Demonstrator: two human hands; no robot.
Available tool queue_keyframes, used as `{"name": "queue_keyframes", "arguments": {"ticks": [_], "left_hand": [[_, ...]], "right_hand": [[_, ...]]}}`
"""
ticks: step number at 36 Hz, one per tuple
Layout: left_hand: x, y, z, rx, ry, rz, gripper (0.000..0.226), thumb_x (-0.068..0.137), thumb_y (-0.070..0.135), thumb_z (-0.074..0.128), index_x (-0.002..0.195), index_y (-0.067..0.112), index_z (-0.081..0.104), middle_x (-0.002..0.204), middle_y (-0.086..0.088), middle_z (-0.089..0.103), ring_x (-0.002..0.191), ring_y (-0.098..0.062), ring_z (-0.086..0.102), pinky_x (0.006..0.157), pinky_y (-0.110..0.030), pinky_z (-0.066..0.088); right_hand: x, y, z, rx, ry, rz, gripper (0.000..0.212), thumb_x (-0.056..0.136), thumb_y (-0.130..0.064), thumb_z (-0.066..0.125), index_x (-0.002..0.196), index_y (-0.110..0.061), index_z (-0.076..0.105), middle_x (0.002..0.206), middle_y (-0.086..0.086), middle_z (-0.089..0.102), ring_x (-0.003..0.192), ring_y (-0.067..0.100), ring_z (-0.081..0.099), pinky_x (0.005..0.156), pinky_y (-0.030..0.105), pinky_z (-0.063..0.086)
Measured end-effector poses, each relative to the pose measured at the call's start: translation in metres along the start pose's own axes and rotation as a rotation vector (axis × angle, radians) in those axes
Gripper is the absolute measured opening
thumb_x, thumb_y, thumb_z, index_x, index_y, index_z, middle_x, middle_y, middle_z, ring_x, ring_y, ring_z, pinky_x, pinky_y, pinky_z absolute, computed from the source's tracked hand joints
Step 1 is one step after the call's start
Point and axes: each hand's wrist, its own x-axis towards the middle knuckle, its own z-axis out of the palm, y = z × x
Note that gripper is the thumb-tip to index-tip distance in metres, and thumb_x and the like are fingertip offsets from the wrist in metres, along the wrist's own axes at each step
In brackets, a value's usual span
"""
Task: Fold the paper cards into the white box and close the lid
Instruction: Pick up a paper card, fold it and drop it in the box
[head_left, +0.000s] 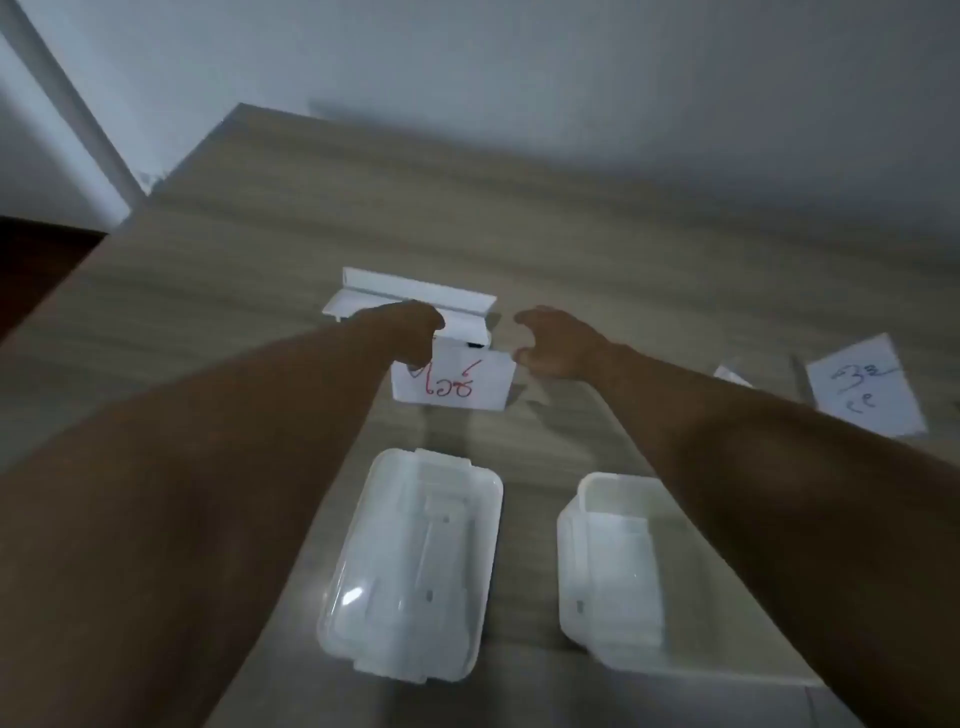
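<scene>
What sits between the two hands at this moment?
In the head view, the paper card with red writing spans the gap between the left hand and right hand, with the open white box just behind it.

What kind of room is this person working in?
Probably a plain room at home or in an office, though that is uncertain: a wood-grain tabletop stands against a bare pale wall, with handwritten paper cards and clear plastic containers on it.
</scene>
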Motion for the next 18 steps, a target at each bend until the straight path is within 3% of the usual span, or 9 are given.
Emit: {"name": "queue_keyframes", "arguments": {"ticks": [3,7,13,18], "left_hand": [[0.004,-0.012,0.017,-0.014,0.061,0.012,0.063,0.074,0.012,0.071,0.135,0.017,0.056,0.136,-0.009,0.057,0.124,-0.028,0.055,0.098,-0.037,0.048],[-0.001,-0.018,0.036,-0.113,0.179,0.023,0.033,0.080,0.003,0.062,0.109,0.014,0.074,0.113,-0.012,0.071,0.104,-0.031,0.065,0.082,-0.034,0.050],[-0.015,-0.008,0.034,-0.141,0.235,0.086,0.028,0.082,0.006,0.064,0.107,0.013,0.075,0.108,-0.007,0.075,0.106,-0.027,0.065,0.088,-0.035,0.051],[-0.038,0.025,-0.007,-0.177,0.324,0.130,0.027,0.081,0.009,0.066,0.105,0.015,0.077,0.107,-0.007,0.075,0.102,-0.027,0.066,0.086,-0.033,0.051]], "right_hand": [[0.009,-0.010,0.023,0.018,-0.056,-0.011,0.058,0.091,-0.025,0.055,0.145,-0.014,0.036,0.152,0.010,0.036,0.140,0.027,0.034,0.113,0.036,0.029],[0.014,-0.010,0.061,0.079,0.021,0.024,0.036,0.091,-0.022,0.050,0.127,-0.020,0.057,0.137,0.004,0.054,0.126,0.024,0.049,0.106,0.035,0.040],[0.004,0.001,0.076,0.147,0.143,0.019,0.026,0.089,-0.011,0.050,0.108,-0.018,0.066,0.117,0.006,0.065,0.109,0.026,0.059,0.092,0.034,0.047],[-0.025,0.016,0.030,0.251,0.315,-0.035,0.020,0.090,-0.013,0.053,0.100,-0.010,0.070,0.106,0.010,0.070,0.101,0.028,0.062,0.089,0.038,0.050]]}}
